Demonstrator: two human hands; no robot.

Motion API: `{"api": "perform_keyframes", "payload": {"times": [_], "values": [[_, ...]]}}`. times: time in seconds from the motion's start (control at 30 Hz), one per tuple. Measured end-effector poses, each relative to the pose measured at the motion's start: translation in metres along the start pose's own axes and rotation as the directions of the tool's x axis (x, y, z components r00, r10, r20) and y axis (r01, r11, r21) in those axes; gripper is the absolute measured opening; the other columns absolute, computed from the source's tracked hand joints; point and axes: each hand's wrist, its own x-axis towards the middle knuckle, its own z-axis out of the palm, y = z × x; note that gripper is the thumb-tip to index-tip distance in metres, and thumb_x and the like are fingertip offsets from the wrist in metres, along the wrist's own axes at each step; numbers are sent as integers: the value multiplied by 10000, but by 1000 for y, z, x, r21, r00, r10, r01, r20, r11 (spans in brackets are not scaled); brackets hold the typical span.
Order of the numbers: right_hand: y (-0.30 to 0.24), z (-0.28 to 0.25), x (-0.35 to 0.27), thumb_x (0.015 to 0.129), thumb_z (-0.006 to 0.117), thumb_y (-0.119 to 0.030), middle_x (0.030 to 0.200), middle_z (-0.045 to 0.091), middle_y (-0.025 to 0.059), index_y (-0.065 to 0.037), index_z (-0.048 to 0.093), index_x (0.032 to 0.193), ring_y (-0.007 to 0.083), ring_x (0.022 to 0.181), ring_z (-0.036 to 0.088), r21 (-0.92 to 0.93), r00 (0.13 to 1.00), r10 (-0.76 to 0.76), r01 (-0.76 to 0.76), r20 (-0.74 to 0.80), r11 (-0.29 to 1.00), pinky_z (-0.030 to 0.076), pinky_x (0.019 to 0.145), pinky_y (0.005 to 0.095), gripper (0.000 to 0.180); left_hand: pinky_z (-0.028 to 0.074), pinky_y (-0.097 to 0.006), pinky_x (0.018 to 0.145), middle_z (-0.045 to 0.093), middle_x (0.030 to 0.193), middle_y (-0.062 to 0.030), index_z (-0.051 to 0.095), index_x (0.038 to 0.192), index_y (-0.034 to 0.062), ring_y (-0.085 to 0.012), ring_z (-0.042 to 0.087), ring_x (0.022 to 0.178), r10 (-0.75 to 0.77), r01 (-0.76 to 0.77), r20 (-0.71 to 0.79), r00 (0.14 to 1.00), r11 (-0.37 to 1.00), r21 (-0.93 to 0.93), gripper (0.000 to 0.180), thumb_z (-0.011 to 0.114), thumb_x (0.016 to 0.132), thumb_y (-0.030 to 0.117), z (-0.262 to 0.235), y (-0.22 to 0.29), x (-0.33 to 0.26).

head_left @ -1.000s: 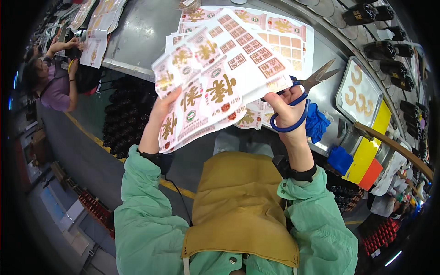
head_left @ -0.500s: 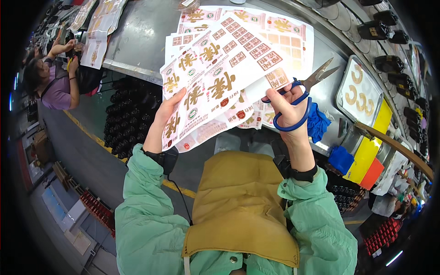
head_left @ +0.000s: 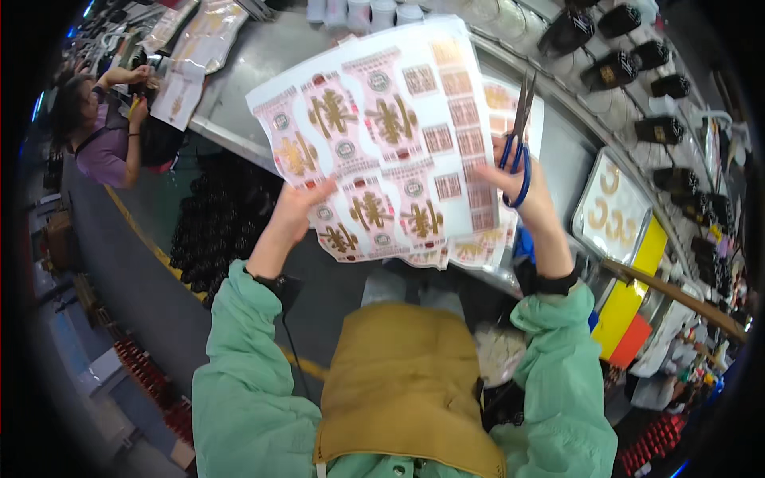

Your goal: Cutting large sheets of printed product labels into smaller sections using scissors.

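Paper this floppy, a printed sheet [head_left: 378, 179], wants a light, even pull from both sides, I judge, scissors [head_left: 521, 119] pointing clear of it; my left hand [head_left: 296, 211] pinches its lower left edge, thumb on top; my right hand [head_left: 527, 187] is closed round the blue handles, thumb pressing the sheet's right edge; it hangs over the steel table's [head_left: 255, 68] near edge.
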Motion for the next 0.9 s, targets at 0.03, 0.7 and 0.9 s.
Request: {"api": "perform_keyframes", "payload": {"times": [0.03,0.7,0.9], "values": [[-16,10,-4,780,729,-89,1004,661,74,44,572,1158,110,885,608,71,999,2,-5,35,997,483,808,261,430,505,-342,871,615,1185,-88,516,1246,12,-180,609,1028,35,-36,11,999,997,62,451,679,826,3,4,1,-1],[-32,-6,4,835,657,-4,1089,632,114,36,554,1155,177,978,594,-237,725,-429,358,-539,903,462,882,323,338,526,-313,766,702,972,-108,630,1048,-44,-159,662,835,209,-224,80,975,917,331,298,718,781,54,29,57,-13],[-187,52,-6,692,686,48,1237,594,151,-23,573,1142,291,1190,545,-611,620,-722,710,308,350,430,970,363,469,495,-375,649,635,736,-206,670,858,-21,-351,631,693,265,-531,462,847,359,768,193,694,726,117,60,127,-23]]}}
